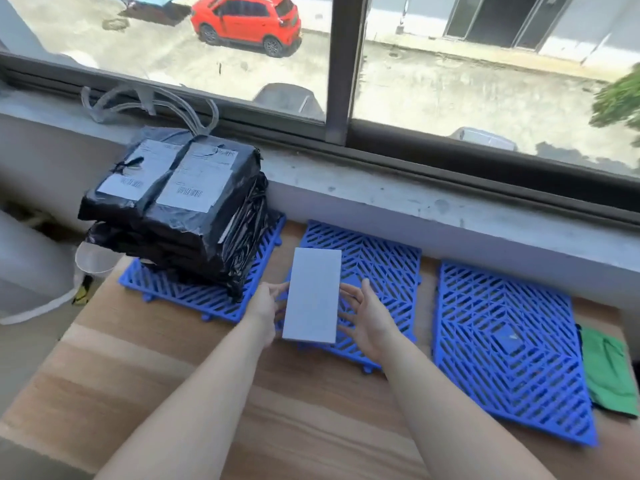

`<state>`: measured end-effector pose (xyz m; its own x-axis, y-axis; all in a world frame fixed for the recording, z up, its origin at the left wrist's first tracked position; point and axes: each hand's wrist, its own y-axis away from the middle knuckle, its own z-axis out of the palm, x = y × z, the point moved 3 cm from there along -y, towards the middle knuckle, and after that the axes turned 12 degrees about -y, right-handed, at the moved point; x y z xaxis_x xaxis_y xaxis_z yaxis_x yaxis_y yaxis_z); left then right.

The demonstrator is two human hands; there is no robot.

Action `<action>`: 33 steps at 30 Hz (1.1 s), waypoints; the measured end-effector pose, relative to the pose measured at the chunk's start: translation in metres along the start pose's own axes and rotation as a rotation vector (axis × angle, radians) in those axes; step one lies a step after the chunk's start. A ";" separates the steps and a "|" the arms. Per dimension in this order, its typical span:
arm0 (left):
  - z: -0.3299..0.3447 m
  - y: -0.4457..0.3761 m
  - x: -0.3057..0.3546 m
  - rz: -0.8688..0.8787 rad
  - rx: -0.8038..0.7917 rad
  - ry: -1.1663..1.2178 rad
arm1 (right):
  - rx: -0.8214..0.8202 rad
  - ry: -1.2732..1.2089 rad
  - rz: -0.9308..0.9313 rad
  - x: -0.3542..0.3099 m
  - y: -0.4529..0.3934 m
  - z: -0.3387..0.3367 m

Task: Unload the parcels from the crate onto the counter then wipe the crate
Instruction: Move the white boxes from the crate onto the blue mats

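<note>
A flat white box (313, 294) lies lengthwise over the middle blue lattice panel (384, 261) on the wooden counter (166, 368). My left hand (266, 308) grips the box's left edge, its fingers going under it. My right hand (363, 318) is at the box's right edge, with spread, straight fingers touching it. A stack of black plastic-wrapped parcels (180, 209) with white labels sits on the left blue lattice panel (194, 292). A third blue lattice panel (505, 344) lies bare on the right.
A green cloth (607, 368) lies at the counter's right edge. A clear plastic cup (93, 261) stands off the counter's left corner. A grey window sill (398, 199) and window run along the back, with clear hangers (145, 102) on the sill.
</note>
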<state>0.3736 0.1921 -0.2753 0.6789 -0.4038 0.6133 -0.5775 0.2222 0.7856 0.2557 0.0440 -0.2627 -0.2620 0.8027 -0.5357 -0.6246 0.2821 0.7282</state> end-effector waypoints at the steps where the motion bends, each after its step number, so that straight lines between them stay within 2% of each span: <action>1: 0.001 -0.008 0.008 0.006 -0.028 -0.019 | 0.019 -0.025 -0.011 -0.001 -0.009 0.004; 8: 0.014 -0.057 0.043 -0.040 -0.129 -0.121 | 0.097 -0.074 -0.097 -0.018 -0.054 0.011; 19: 0.007 -0.072 0.081 -0.123 -0.396 -0.195 | 0.097 -0.124 -0.048 -0.021 -0.064 0.010; 23: 0.003 -0.060 0.079 -0.157 -0.401 -0.203 | 0.095 -0.157 -0.027 -0.015 -0.060 0.010; 25: 0.007 -0.053 0.081 -0.150 -0.355 -0.209 | 0.081 -0.177 -0.013 -0.015 -0.059 0.012; 27: 0.013 -0.050 0.082 -0.098 -0.272 -0.284 | 0.084 -0.092 -0.011 -0.018 -0.053 0.014; 29: 0.019 -0.044 0.083 0.013 -0.189 -0.405 | 0.144 0.168 -0.087 -0.023 -0.042 0.015; 31: 0.025 -0.040 0.080 0.209 -0.128 -0.654 | 0.217 0.431 -0.227 -0.029 -0.032 0.010; 33: 0.032 -0.028 0.074 0.363 -0.122 -0.881 | 0.243 0.592 -0.340 -0.033 -0.021 0.002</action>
<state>0.4255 0.1281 -0.2549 -0.1454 -0.8035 0.5773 -0.6005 0.5354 0.5939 0.2787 0.0125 -0.2594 -0.4794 0.2500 -0.8412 -0.5795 0.6297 0.5174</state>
